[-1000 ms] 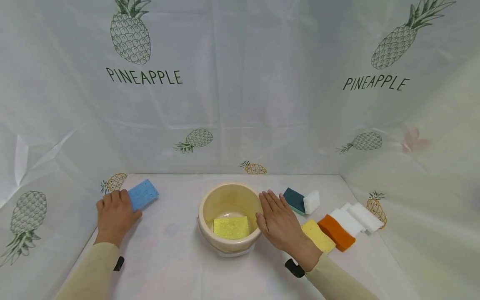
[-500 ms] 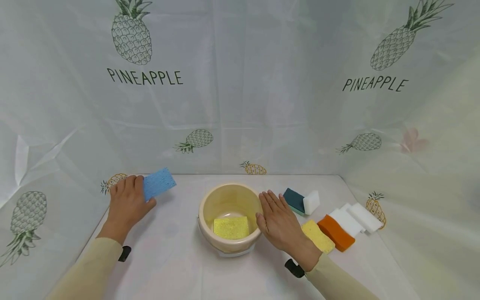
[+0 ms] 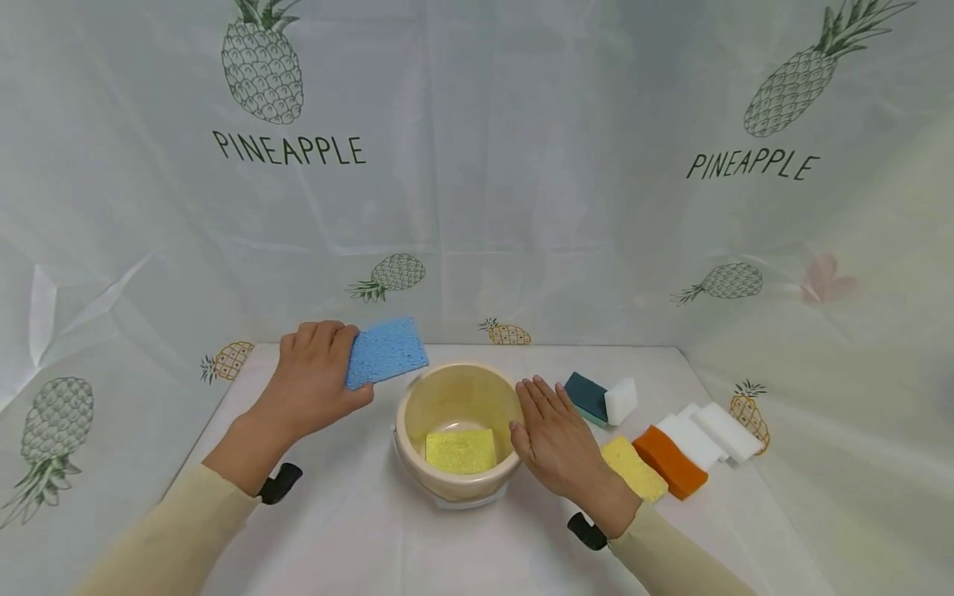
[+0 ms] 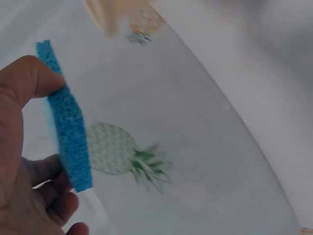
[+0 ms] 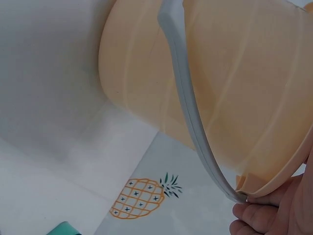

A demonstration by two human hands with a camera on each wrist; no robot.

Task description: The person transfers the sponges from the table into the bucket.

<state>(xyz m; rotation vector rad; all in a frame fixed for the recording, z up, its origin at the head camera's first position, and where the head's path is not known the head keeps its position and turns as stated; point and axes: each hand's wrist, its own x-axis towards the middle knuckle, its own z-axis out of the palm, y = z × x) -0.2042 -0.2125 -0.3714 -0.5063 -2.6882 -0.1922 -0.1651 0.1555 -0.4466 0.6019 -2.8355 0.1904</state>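
In the head view my left hand (image 3: 316,381) holds a blue sponge (image 3: 387,352) above the table, up and left of the bucket. Thumb and fingers pinch it by its edges in the left wrist view, where the sponge (image 4: 68,127) appears side-on. A cream bucket (image 3: 421,478) stands at the middle of the table with a yellow sponge (image 3: 460,452) lying inside. Against its right rim rests my right hand (image 3: 561,443), fingers straight. The right wrist view has those fingers (image 5: 261,215) at the rim, by the end of the grey handle (image 5: 188,107).
To the right lie a dark green sponge (image 3: 585,397) beside a white block (image 3: 620,402), a pale yellow sponge (image 3: 633,470), an orange sponge (image 3: 671,462) and more white blocks (image 3: 725,432). A pineapple-print sheet (image 3: 551,207) hangs behind the table.
My left hand has lifted the blue sponge and carried it right, toward the bucket. The right hand stays at the rim, and the bucket has not moved.
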